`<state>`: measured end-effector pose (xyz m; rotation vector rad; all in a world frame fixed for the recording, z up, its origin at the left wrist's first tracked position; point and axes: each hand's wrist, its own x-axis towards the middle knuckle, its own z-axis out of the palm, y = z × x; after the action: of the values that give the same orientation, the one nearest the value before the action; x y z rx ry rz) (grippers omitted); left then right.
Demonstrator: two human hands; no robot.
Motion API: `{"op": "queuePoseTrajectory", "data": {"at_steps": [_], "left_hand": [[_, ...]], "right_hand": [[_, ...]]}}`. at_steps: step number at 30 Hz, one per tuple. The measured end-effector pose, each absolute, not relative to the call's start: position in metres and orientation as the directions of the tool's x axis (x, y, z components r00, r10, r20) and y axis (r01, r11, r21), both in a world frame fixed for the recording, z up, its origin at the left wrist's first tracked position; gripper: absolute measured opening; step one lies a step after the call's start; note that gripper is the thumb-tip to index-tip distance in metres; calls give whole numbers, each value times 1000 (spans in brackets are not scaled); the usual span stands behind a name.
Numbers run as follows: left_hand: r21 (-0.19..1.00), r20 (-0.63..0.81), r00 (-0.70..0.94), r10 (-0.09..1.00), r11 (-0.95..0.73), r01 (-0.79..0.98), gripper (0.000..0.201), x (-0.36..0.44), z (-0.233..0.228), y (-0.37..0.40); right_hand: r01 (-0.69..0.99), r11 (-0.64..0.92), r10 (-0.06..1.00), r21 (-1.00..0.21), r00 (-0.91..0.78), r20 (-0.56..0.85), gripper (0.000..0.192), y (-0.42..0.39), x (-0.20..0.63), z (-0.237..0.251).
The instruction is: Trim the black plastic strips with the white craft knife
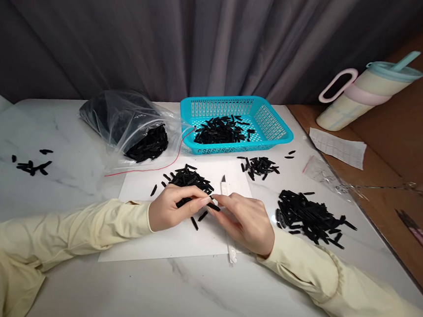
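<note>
My left hand (173,207) pinches a small black plastic piece (213,206) at its fingertips, over a white sheet (144,244). My right hand (245,220) rests beside it and grips a white craft knife (225,185), blade pointing away from me, handle end sticking out under the wrist. Its fingertips meet the same black piece. A pile of black pieces (189,179) lies just beyond my left hand. Two loose pieces lie under the hands.
A turquoise basket (274,122) with black pieces stands behind, a clear bag (133,122) with more to its left. Other piles lie at right (310,216), middle (258,166) and far left (31,165). A tumbler (365,93) and paper (336,147) sit at right.
</note>
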<state>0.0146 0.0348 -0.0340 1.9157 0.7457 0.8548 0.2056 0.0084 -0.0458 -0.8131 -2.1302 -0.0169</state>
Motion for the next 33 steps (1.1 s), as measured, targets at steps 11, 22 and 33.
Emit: {"op": "queuePoseTrajectory", "data": {"at_steps": [11,22,33], "left_hand": [[871,267,546,794,-441,216,21,16,-32,34],[971,54,572,818,-176,160,21,15,-34,34],[921,-286,589,756,387,-49,29,20,-31,34]], "right_hand": [[527,796,552,-297,-433,713,19,9,205,-47],[526,793,549,-308,-397,736,16,9,206,-49],[555,788,535,-266,-405,741,16,9,206,-49]]}}
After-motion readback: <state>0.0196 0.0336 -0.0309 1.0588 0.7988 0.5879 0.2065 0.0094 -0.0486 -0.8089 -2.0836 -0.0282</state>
